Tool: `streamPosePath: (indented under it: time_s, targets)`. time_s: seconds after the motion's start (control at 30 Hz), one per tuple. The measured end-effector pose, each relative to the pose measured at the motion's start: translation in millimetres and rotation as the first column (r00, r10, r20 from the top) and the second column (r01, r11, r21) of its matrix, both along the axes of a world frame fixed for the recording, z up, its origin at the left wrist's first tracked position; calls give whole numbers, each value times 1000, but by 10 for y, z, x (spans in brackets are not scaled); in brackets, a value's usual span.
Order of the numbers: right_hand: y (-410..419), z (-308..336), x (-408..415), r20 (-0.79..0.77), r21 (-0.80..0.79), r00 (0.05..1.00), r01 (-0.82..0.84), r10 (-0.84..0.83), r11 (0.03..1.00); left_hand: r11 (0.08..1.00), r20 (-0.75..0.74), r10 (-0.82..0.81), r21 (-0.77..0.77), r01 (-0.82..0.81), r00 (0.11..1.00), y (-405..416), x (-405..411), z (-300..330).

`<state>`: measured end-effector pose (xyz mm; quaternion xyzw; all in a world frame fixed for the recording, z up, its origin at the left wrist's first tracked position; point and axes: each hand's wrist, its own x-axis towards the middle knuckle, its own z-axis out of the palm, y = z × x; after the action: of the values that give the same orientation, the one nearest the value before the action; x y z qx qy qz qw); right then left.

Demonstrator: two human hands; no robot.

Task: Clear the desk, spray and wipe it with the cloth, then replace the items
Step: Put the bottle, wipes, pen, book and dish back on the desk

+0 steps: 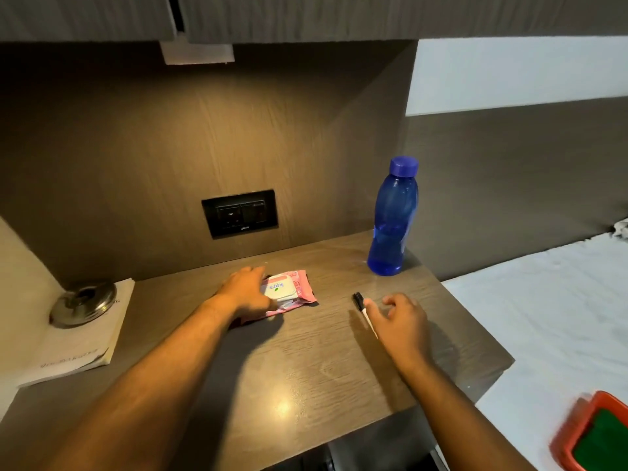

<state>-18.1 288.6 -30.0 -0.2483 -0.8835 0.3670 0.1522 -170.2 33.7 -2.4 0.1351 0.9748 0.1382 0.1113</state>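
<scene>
Your left hand [248, 289] grips pink wipes pack [289, 294] at its left end, pack flat on desk [306, 368], mid-back. Your right hand [401, 317] lies over white pen [365, 312], fingers loosely curled; whether they pinch it, cannot tell. Blue bottle [392, 219] upright behind right hand, well apart.

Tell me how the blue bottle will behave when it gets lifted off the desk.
The blue bottle is tall on a narrow base, so a sideways nudge could tip it. Smooth plastic may be slippery; its narrower waist looks like the best grip. It looks see-through, but how full it is isn't clear, so its weight is uncertain.
</scene>
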Motion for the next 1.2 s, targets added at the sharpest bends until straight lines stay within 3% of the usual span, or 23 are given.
streamPosePath:
  time_s: [0.07,0.17,0.37,0.47,0.6,0.77,0.93,1.03,1.2]
  targets:
    - [-148,147,-155,-83,-19,996,-13,11,1000,995,-46,57,89,-53,997,-185,22,9]
    - [-662,360,-508,-120,-48,979,-172,165,984,943,-85,272,224,-248,958,-682,91,41]
    - [-2308,529,-982,-53,-201,833,-549,551,811,699,-57,668,391,-599,742,-1983,388,183]
    - [-2924,500,-1089,-2,-312,734,-646,679,697,591,26,759,391,-705,651,-2517,556,265]
    - [-3451,511,-1270,42,-303,688,-682,724,666,452,128,810,485,-749,572,-2902,584,264]
    - [-3808,452,-1461,23,-346,700,-664,714,663,432,179,780,539,-723,600,-2918,391,308]
    - [-3985,338,-1569,-37,-340,664,-711,747,615,443,153,819,442,-780,552,-2836,178,219]
    - [-4084,305,-1660,-44,-398,662,-698,748,595,468,160,807,414,-781,568,-2849,61,160]
    - [-4234,306,-1791,68,-386,704,-635,707,669,516,168,758,438,-736,631,-2894,72,86]
